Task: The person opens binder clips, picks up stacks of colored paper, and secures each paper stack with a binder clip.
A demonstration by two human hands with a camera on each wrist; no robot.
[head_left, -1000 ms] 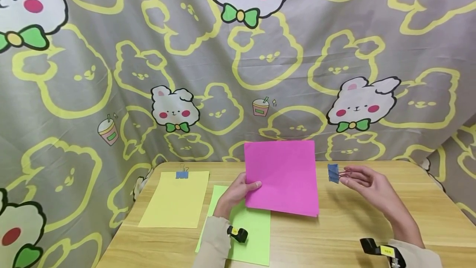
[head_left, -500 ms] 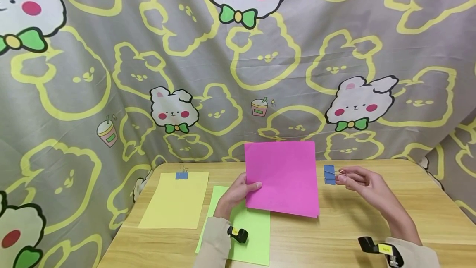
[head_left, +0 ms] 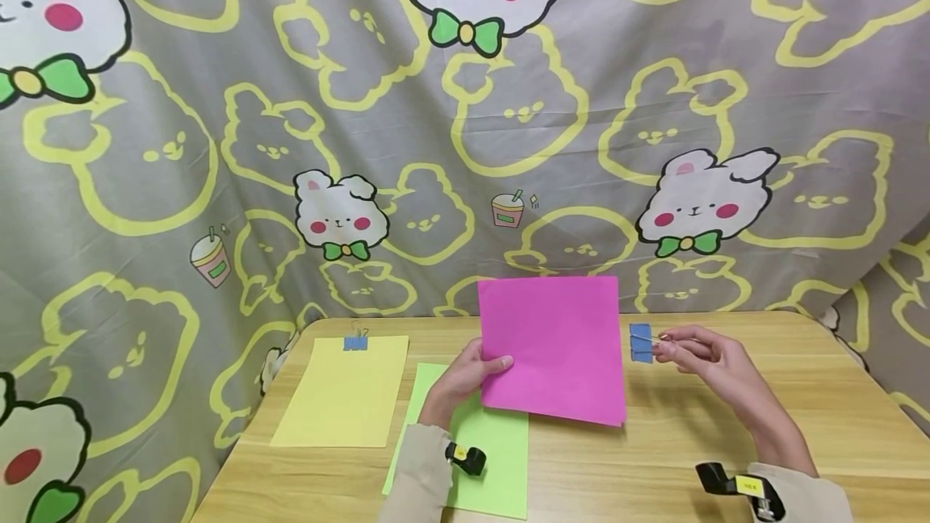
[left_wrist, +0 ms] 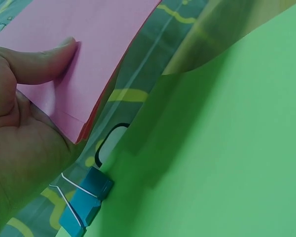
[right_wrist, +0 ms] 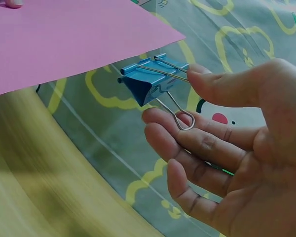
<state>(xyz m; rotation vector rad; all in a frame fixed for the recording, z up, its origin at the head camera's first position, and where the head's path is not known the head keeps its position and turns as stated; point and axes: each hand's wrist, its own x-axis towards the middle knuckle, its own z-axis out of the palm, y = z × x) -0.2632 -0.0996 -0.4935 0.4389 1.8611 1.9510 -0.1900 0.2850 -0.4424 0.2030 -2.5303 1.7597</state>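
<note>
A stack of magenta paper sheets (head_left: 550, 349) is held up above the table by my left hand (head_left: 465, 378), its thumb pressed flat on the front near the left edge. To the right, my right hand (head_left: 715, 361) pinches a blue binder clip (head_left: 642, 343) by its wire handles. In the right wrist view, the thumb lies on one handle of that binder clip (right_wrist: 153, 79), and the other handle's loop rests at the fingers. The clip is just off the right edge of the magenta sheets, apart from them. Layered edges of the magenta sheets (left_wrist: 89, 84) show in the left wrist view.
Green sheets (head_left: 494, 466) lie below the left hand; a blue binder clip (left_wrist: 86, 202) grips their edge. At left lie yellow sheets (head_left: 341, 394) with another blue binder clip (head_left: 355, 342) on their far edge. Behind the wooden table (head_left: 726, 458) hangs a patterned curtain (head_left: 436, 127).
My right hand has moved slightly left, bringing the binder clip closer to the magenta sheets and turning it a little. The left hand and its sheets have barely moved.
</note>
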